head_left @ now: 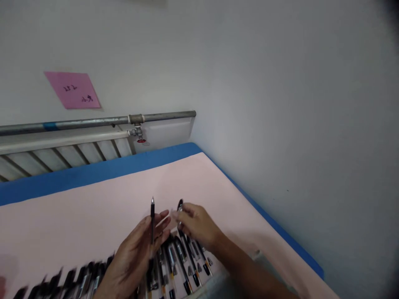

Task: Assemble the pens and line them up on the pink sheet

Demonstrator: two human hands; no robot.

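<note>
My left hand (129, 255) holds an uncapped black pen (152, 211) upright, its silver tip pointing up and its lower end hidden near the palm. The fingers of that hand are partly spread behind the barrel. To the right, my right hand (199, 224) pinches a small black-topped piece that looks like a pen cap (180, 203); most of it is covered by the fingers. Below both hands lies a row of pens (183, 265) with clear barrels and black ends, side by side on the pink surface.
More pens (70, 280), blurred, lie at the lower left. The pink tabletop (93, 211) has a blue border (124, 164). Behind it are a radiator (62, 143), a pipe (168, 116) and a valve (140, 135). A wall (280, 124) stands along the right, and a pink note (75, 90) hangs behind.
</note>
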